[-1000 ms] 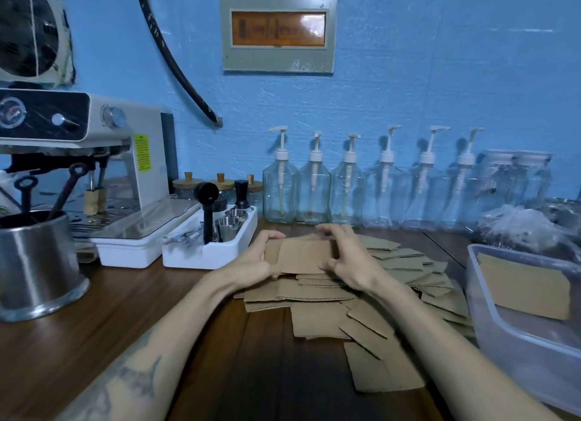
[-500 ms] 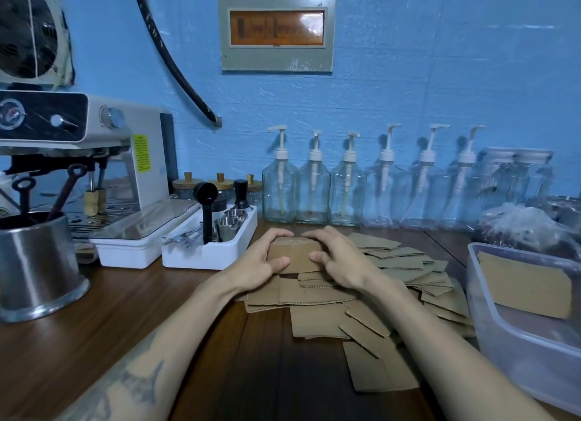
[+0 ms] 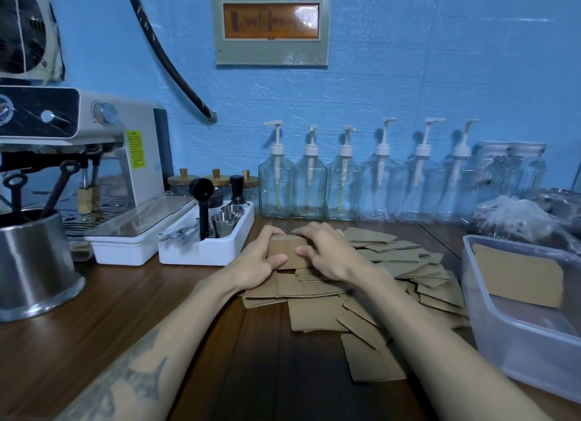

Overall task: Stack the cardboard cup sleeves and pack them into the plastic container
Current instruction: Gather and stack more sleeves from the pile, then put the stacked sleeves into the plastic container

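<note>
Several flat brown cardboard cup sleeves [image 3: 317, 317] lie scattered on the wooden counter. Above the pile's far left end, both hands hold a small stack of sleeves [image 3: 287, 250] standing on its long edge. My left hand [image 3: 261, 260] grips the stack's left end, thumb in front. My right hand [image 3: 327, 254] grips the right end, fingers curled over the top. A clear plastic container [image 3: 490, 323] stands at the right with a sleeve stack [image 3: 518, 276] leaning inside it.
A white tray of coffee tools [image 3: 204, 244] sits just left of the hands, beside an espresso machine [image 3: 94, 156] and a steel bucket [image 3: 34, 263]. Pump bottles [image 3: 345, 184] line the back wall. Plastic bags [image 3: 515, 219] lie behind the container.
The held stack has come down from a raised, flat-facing pose onto the pile, and both hands have closed in tighter around its ends.
</note>
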A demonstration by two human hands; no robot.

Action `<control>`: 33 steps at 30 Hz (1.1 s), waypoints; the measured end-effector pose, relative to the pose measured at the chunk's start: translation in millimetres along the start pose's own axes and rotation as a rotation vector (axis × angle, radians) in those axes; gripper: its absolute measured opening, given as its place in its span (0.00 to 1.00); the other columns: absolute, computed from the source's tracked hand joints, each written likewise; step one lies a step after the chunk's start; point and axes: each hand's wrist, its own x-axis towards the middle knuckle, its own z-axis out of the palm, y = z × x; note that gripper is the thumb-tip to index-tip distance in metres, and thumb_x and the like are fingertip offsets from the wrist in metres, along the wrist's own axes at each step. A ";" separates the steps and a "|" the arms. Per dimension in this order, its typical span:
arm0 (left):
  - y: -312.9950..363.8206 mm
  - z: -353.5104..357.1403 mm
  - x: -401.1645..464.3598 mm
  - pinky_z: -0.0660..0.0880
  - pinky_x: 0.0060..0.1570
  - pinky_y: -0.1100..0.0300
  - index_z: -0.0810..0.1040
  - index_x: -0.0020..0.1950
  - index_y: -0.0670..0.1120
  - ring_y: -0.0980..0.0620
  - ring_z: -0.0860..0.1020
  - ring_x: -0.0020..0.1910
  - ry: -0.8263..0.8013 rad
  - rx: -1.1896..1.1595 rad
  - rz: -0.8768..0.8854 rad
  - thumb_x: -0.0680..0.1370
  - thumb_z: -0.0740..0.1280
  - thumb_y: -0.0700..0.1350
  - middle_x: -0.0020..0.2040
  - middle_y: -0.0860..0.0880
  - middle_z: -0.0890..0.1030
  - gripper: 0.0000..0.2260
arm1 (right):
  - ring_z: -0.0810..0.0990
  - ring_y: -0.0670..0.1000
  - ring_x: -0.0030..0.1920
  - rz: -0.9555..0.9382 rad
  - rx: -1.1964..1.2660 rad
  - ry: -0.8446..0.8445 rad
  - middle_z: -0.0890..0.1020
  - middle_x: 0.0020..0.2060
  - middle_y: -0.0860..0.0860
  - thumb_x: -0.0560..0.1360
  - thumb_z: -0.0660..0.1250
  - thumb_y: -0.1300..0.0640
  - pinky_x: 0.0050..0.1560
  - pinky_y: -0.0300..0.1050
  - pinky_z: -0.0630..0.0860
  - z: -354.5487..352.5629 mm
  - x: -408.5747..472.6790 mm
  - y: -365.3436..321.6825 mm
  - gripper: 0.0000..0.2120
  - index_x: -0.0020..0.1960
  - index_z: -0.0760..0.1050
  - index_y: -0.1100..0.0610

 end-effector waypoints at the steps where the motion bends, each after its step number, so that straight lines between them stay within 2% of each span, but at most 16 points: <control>1: -0.3 0.0 0.1 0.75 0.56 0.49 0.66 0.61 0.52 0.50 0.75 0.51 0.010 -0.007 0.002 0.80 0.66 0.44 0.52 0.50 0.74 0.14 | 0.68 0.53 0.66 0.001 0.017 0.002 0.75 0.65 0.51 0.80 0.62 0.52 0.65 0.53 0.63 -1.3 0.7 0.2 0.19 0.71 0.70 0.51; 4: 1.1 -0.6 0.7 0.76 0.51 0.55 0.67 0.60 0.53 0.52 0.76 0.50 0.041 -0.051 0.006 0.79 0.68 0.44 0.52 0.50 0.75 0.14 | 0.69 0.53 0.64 -0.014 0.047 0.023 0.76 0.64 0.51 0.79 0.64 0.53 0.65 0.53 0.64 -5.0 0.6 0.8 0.17 0.67 0.72 0.52; 7: 7.8 -1.6 -0.3 0.72 0.45 0.71 0.69 0.61 0.50 0.64 0.77 0.47 0.120 -0.114 0.040 0.78 0.71 0.42 0.53 0.51 0.77 0.16 | 0.72 0.54 0.61 -0.013 0.100 0.065 0.79 0.60 0.52 0.78 0.66 0.55 0.62 0.53 0.67 -14.8 -2.2 -2.6 0.14 0.64 0.74 0.53; 8: 9.9 -1.6 -1.3 0.72 0.44 0.73 0.69 0.62 0.48 0.67 0.77 0.46 0.141 -0.154 0.045 0.77 0.71 0.41 0.53 0.51 0.78 0.17 | 0.74 0.55 0.60 -0.006 0.115 0.075 0.79 0.59 0.53 0.78 0.66 0.55 0.62 0.53 0.69 -19.4 -3.9 -4.2 0.14 0.63 0.75 0.53; 12: 20.8 -2.1 -7.3 0.76 0.48 0.67 0.67 0.64 0.55 0.63 0.80 0.49 0.130 -0.287 0.010 0.72 0.76 0.50 0.56 0.49 0.79 0.26 | 0.78 0.55 0.55 0.047 0.148 0.107 0.81 0.53 0.52 0.77 0.67 0.55 0.53 0.49 0.73 -45.4 -14.6 -7.4 0.11 0.59 0.76 0.53; 15: 38.4 -1.3 -9.7 0.78 0.56 0.60 0.63 0.66 0.55 0.60 0.81 0.53 0.087 -0.282 0.017 0.66 0.76 0.59 0.58 0.50 0.79 0.34 | 0.78 0.55 0.54 0.079 0.157 0.157 0.82 0.53 0.53 0.78 0.66 0.55 0.55 0.52 0.75 -71.3 -28.6 -8.8 0.10 0.59 0.76 0.53; 18: 60.4 6.0 -10.7 0.78 0.59 0.55 0.61 0.69 0.53 0.56 0.80 0.56 0.042 -0.273 0.020 0.67 0.75 0.60 0.60 0.50 0.78 0.36 | 0.78 0.54 0.53 0.108 0.150 0.213 0.82 0.53 0.53 0.78 0.66 0.55 0.53 0.50 0.74 -98.5 -48.8 -7.6 0.11 0.60 0.76 0.54; 20: 74.5 15.4 -10.6 0.78 0.55 0.59 0.61 0.68 0.55 0.58 0.80 0.53 0.016 -0.249 0.029 0.69 0.74 0.59 0.61 0.50 0.76 0.34 | 0.78 0.54 0.52 0.135 0.143 0.236 0.82 0.52 0.53 0.77 0.66 0.56 0.52 0.50 0.74 -116.6 -64.7 -2.2 0.11 0.59 0.76 0.54; 22: 90.0 29.6 -9.6 0.78 0.50 0.65 0.64 0.68 0.53 0.60 0.80 0.49 0.007 -0.235 0.070 0.74 0.74 0.52 0.58 0.50 0.77 0.27 | 0.79 0.55 0.53 0.181 0.138 0.256 0.82 0.52 0.54 0.77 0.67 0.56 0.55 0.52 0.75 -134.8 -81.9 6.5 0.11 0.59 0.76 0.55; 23: 98.3 37.5 -8.4 0.78 0.50 0.64 0.66 0.67 0.51 0.59 0.80 0.49 0.016 -0.227 0.092 0.76 0.72 0.48 0.57 0.50 0.78 0.23 | 0.79 0.55 0.53 0.207 0.133 0.268 0.82 0.52 0.54 0.77 0.67 0.57 0.55 0.51 0.75 -143.6 -90.9 11.9 0.11 0.59 0.76 0.56; 25: 115.8 53.1 -5.7 0.77 0.55 0.57 0.72 0.64 0.48 0.54 0.79 0.49 0.035 -0.211 0.123 0.78 0.69 0.42 0.54 0.50 0.80 0.15 | 0.78 0.54 0.52 0.260 0.102 0.292 0.82 0.52 0.55 0.77 0.67 0.57 0.52 0.47 0.72 -159.3 -109.3 24.5 0.11 0.60 0.76 0.56; 28: 140.0 77.8 -1.1 0.75 0.60 0.55 0.76 0.61 0.45 0.49 0.79 0.55 0.007 -0.209 0.135 0.80 0.67 0.41 0.55 0.49 0.79 0.10 | 0.78 0.55 0.52 0.348 0.058 0.290 0.81 0.52 0.55 0.78 0.67 0.57 0.51 0.47 0.73 -177.1 -138.0 43.9 0.11 0.59 0.75 0.56; 31: 156.2 104.9 5.2 0.74 0.52 0.63 0.77 0.58 0.44 0.51 0.78 0.48 -0.009 -0.226 0.139 0.80 0.67 0.41 0.51 0.47 0.80 0.08 | 0.78 0.57 0.54 0.435 0.018 0.291 0.81 0.53 0.56 0.78 0.66 0.57 0.53 0.49 0.73 -188.5 -163.3 62.3 0.11 0.59 0.74 0.58; 33: 163.9 122.1 10.3 0.74 0.52 0.62 0.77 0.56 0.44 0.50 0.77 0.47 -0.024 -0.251 0.123 0.80 0.67 0.40 0.50 0.44 0.80 0.06 | 0.78 0.57 0.54 0.481 0.002 0.295 0.81 0.53 0.57 0.78 0.66 0.57 0.52 0.48 0.72 -193.5 -177.3 74.2 0.11 0.59 0.74 0.58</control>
